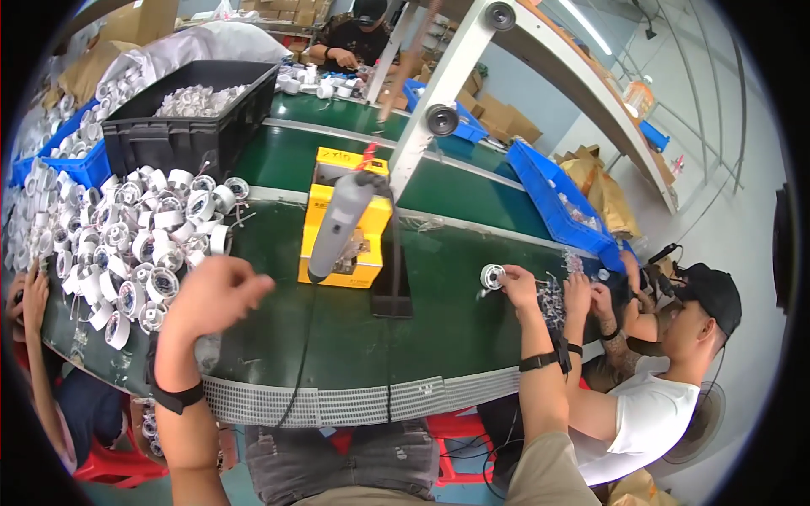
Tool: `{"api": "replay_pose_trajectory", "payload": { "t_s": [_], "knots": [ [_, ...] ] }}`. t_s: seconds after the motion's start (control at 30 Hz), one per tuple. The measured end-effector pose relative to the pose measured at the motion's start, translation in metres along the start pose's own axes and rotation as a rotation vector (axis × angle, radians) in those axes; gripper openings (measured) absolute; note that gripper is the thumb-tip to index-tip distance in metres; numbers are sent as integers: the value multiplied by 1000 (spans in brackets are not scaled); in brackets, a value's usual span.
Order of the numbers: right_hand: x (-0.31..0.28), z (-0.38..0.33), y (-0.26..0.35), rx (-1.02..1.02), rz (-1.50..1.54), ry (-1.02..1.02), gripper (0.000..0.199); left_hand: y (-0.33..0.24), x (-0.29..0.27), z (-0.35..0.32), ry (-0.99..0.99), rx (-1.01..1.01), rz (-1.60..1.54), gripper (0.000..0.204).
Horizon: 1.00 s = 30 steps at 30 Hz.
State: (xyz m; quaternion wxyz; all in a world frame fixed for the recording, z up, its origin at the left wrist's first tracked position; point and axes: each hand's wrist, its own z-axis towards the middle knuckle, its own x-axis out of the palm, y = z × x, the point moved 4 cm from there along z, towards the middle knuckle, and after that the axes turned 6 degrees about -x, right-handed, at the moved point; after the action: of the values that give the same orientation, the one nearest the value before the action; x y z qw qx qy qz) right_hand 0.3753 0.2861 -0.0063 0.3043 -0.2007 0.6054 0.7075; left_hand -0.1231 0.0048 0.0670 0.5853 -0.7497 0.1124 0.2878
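In the head view, the left hand (218, 297) hung beside the heap of white parts (169, 228), its fingers loosely curled, released. The right hand's (518, 288) fingers grasped a white ring (490, 276) over the green table (447, 341), right of the yellow box (317, 211).

White round part (491, 277), hollow side showing, in right fingers (511, 277).

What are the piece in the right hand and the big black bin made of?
Round white piece: probably smooth plastic, from its even white rim; painted metal is possible. Black bin: likely moulded plastic, dull sheen, with a thick uniform rim.
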Motion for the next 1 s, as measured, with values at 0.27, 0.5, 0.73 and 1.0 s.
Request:
{"api": "replay_pose_trajectory", "payload": {
  "t_s": [0.27,0.5,0.73,1.0],
  "knots": [
    [71,-156,202,-878,225,780,26,-3,118,10,570,74,-365,50],
    [102,-182,223,-809,419,573,42,-11,121,15,805,17,-937,46],
    [116,-182,189,-555,608,774,51,-19,110,15,709,128,-1179,45],
    [97,-173,197,-792,700,484,22,-15,107,13,601,164,-1155,44]
  ]
}}
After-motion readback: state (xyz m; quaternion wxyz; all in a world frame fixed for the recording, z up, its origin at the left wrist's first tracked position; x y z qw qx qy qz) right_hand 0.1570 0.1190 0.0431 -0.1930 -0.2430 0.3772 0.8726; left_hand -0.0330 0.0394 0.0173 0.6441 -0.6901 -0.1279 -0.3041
